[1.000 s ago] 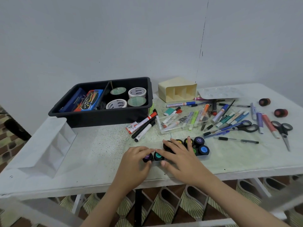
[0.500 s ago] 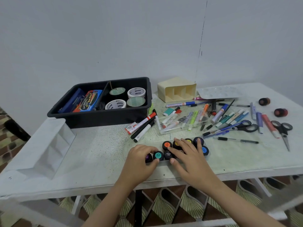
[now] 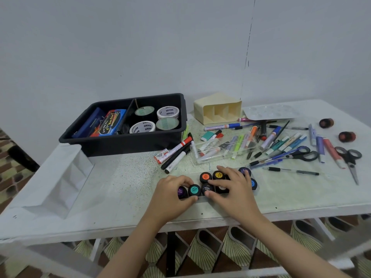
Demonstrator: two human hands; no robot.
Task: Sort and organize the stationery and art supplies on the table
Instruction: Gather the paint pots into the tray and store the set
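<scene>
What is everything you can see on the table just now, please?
Paint pots: about eight showing, black with coloured lids, front centre.
Loose pots: two, reddish, far right.
Bin: one, black, back left.
Tape rolls: four, white and green, bin's right compartment.
Organiser: one, cream, on its side, back centre.
Pens and markers: many, mixed colours, centre right.
Clear tray: one, holds markers, centre.
Scissors: two, black-handled, right.
Table: one, white.
Left hand: one, grips the pots' left end.
Right hand: one, rests spread over the pots.
</scene>
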